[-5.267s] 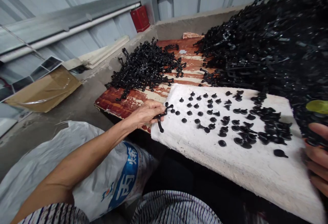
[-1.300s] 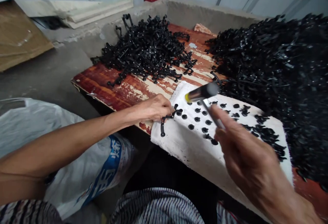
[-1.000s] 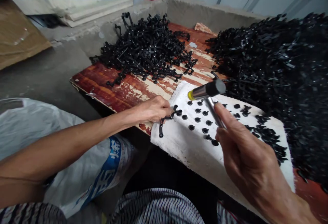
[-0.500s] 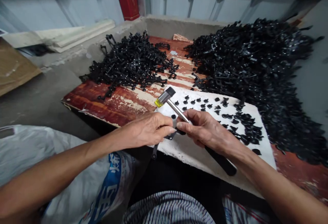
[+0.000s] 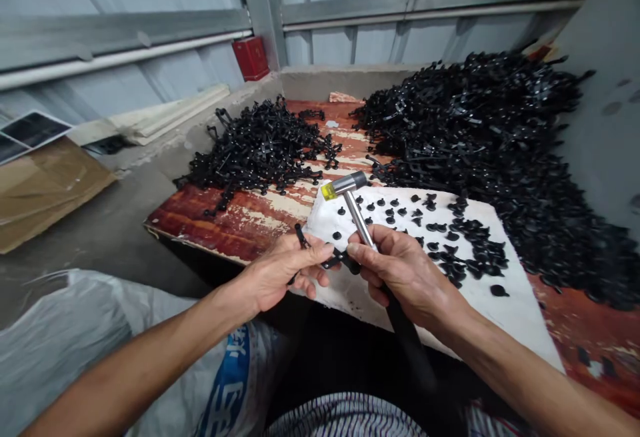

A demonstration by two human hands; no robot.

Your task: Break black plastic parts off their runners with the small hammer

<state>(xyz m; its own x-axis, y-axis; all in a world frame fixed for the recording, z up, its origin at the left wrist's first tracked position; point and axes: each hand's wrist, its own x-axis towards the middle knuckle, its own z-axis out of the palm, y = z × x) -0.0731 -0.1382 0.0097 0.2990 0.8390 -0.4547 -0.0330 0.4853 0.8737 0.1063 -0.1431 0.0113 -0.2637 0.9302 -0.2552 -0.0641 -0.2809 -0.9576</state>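
My left hand (image 5: 280,274) pinches a small black plastic runner piece (image 5: 327,260) at the near left corner of the white foam block (image 5: 395,304). My right hand (image 5: 405,277) grips a small hammer (image 5: 357,214) by its shaft, and its fingertips also touch the same black piece. The hammer's metal head with a yellow tip (image 5: 344,185) points up and left over the block. Several small black caps (image 5: 450,244) lie scattered on the block's top.
A red worn wooden board (image 5: 220,214) carries a smaller heap of black runner pieces (image 5: 260,147) at the left and a large heap (image 5: 495,137) at the right. A white woven sack (image 5: 100,344) lies at my lower left. Cardboard (image 5: 45,190) lies on the concrete floor.
My right hand brought the raised hammer down and in, meeting my left hand at the block's near corner. Both hands now hold the black piece, lifted slightly off the foam.
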